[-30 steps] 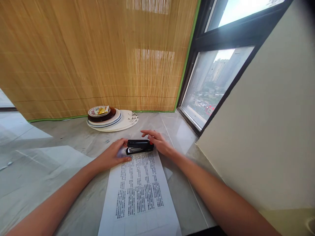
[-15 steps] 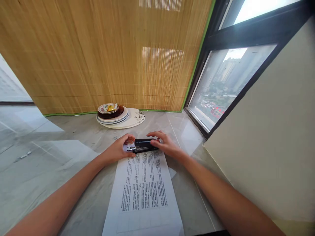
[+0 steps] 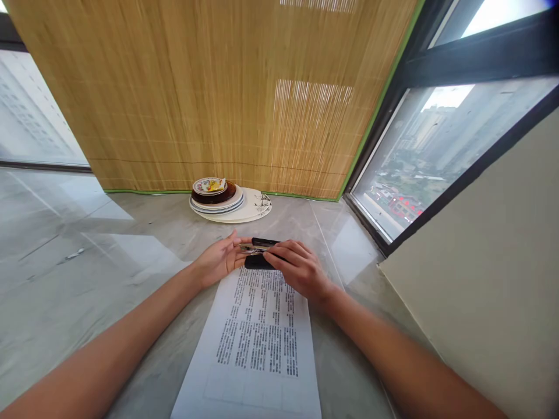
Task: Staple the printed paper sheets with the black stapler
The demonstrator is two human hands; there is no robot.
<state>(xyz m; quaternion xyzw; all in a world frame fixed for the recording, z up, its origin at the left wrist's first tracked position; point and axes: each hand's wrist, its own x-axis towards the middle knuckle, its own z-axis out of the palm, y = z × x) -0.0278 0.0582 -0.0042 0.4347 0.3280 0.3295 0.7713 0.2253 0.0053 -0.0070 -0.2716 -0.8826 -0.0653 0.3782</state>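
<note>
A black stapler point(image 3: 259, 262) is held above the far end of a printed sheet of paper point(image 3: 262, 326), its two arms spread apart with shiny metal showing between them. My right hand point(image 3: 301, 267) is wrapped round its right end, hiding that part. At the left end, my left hand point(image 3: 220, 259) is turned palm inward, its fingers reaching against the stapler's jaw. Columns of dense dark print cover the upper part of the sheet, and a faint grid lies below.
Stacked plates point(image 3: 218, 201) and a white oval platter point(image 3: 257, 203) lie on the grey marbled surface point(image 3: 144, 279) beyond my hands. Behind them hangs a bamboo blind point(image 3: 196, 87). A dark-framed window point(image 3: 406, 163) and a pale wall point(image 3: 493, 244) stand to the right.
My right hand has closed further round the stapler, and its arms are tilted wider apart. My left hand has rolled palm up at its left end. The view has shifted left.
</note>
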